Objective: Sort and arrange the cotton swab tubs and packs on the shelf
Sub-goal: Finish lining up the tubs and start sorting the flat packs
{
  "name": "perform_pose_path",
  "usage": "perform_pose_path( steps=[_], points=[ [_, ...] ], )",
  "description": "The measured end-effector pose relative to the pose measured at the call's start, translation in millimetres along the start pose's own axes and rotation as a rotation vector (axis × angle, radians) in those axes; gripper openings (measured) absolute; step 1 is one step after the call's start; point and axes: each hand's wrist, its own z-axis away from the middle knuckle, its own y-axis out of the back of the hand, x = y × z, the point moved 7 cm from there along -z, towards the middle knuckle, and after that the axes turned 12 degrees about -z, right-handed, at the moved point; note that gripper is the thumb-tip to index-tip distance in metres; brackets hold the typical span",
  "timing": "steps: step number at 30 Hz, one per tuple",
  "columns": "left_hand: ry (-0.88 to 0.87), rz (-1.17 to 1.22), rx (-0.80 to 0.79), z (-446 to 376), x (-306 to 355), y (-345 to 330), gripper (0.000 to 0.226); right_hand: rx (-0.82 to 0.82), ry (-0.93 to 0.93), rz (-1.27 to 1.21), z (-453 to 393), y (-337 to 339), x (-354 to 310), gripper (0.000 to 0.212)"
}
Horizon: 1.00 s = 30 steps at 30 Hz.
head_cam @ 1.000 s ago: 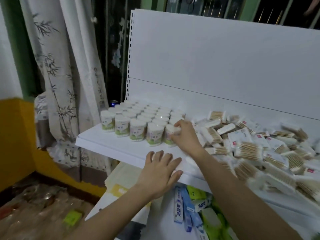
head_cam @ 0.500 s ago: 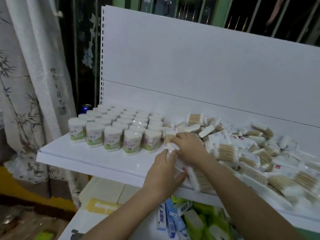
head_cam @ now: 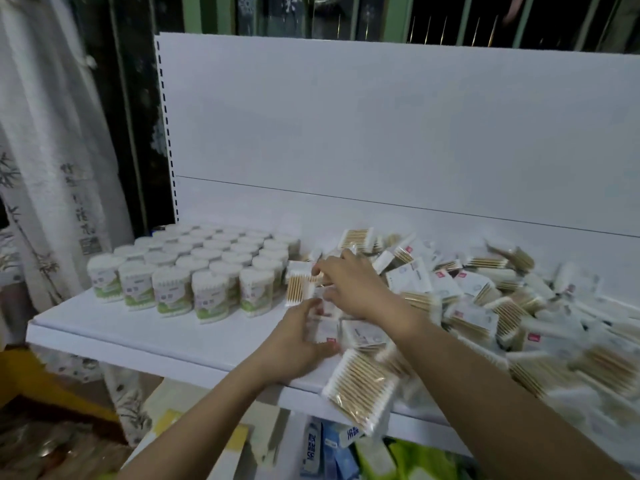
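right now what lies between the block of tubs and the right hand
In the head view, one swab pack stands between the tubs and the right hand, whose fingertips pinch its top edge; it looks close beside the nearest tub.

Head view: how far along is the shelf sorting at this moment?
Done: the tubs stand upright in neat rows on the shelf's left part. In hand: the right hand pinches a swab pack beside the tubs, and the left hand holds another pack. Left: the loose heap of packs across the right, one overhanging the front edge.
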Motion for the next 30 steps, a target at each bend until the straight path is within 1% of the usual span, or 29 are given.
perform_pose_path(
  steps=[2, 4, 6, 7, 9, 10, 11, 12, 13, 15, 16, 19, 21, 23, 25, 28, 30],
  points=[
    [-0.008, -0.019, 0.061, -5, 0, 11, 0.088, 0.034, -0.006, -0.104, -6, 13, 5, 0.03],
    [-0.029, -0.05, 0.099, -11, 2, 16, 0.087, 0.143, -0.045, -0.317, -5, 38, 16, 0.023],
    [-0.025, -0.133, 0.143, -12, 5, 14, 0.077, 0.248, -0.115, -0.555, 5, 62, 35, 0.011],
    [-0.029, -0.216, 0.221, -8, 8, 14, 0.069, 0.3, -0.159, -0.628, 12, 73, 49, 0.008],
    [-0.076, -0.349, 0.492, 12, 15, 19, 0.049, 0.394, -0.256, -0.653, 28, 89, 81, 0.012],
    [-0.094, -0.354, 0.604, 25, 22, 23, 0.043, 0.431, -0.31, -0.634, 36, 93, 100, 0.018],
    [-0.109, -0.337, 0.659, 32, 25, 24, 0.042, 0.455, -0.373, -0.602, 43, 94, 118, 0.025],
    [-0.117, -0.339, 0.663, 34, 27, 24, 0.045, 0.455, -0.438, -0.557, 48, 91, 135, 0.029],
    [-0.11, -0.368, 0.633, 31, 27, 22, 0.049, 0.43, -0.497, -0.508, 51, 84, 149, 0.031],
    [-0.082, -0.454, 0.531, 17, 27, 17, 0.057, 0.382, -0.566, -0.42, 54, 70, 164, 0.034],
    [-0.064, -0.484, 0.47, 9, 27, 13, 0.059, 0.391, -0.576, -0.387, 56, 67, 166, 0.034],
    [0.005, -0.52, 0.331, -6, 23, -3, 0.056, 0.488, -0.528, -0.286, 59, 73, 159, 0.027],
    [0.028, -0.531, 0.309, -7, 20, -11, 0.055, 0.581, -0.47, -0.198, 62, 87, 147, 0.024],
    [0.024, -0.564, 0.367, -4, 21, -8, 0.055, 0.69, -0.404, -0.167, 68, 102, 133, 0.022],
    [-0.017, -0.579, 0.469, 2, 27, 1, 0.054, 0.76, -0.328, -0.206, 72, 113, 114, 0.019],
    [-0.127, -0.542, 0.604, 18, 39, 11, 0.041, 0.789, -0.224, -0.42, 77, 113, 77, 0.015],
    [-0.184, -0.45, 0.698, 43, 43, 16, 0.03, 0.742, -0.164, -0.597, 78, 101, 41, 0.013]
  ],
)
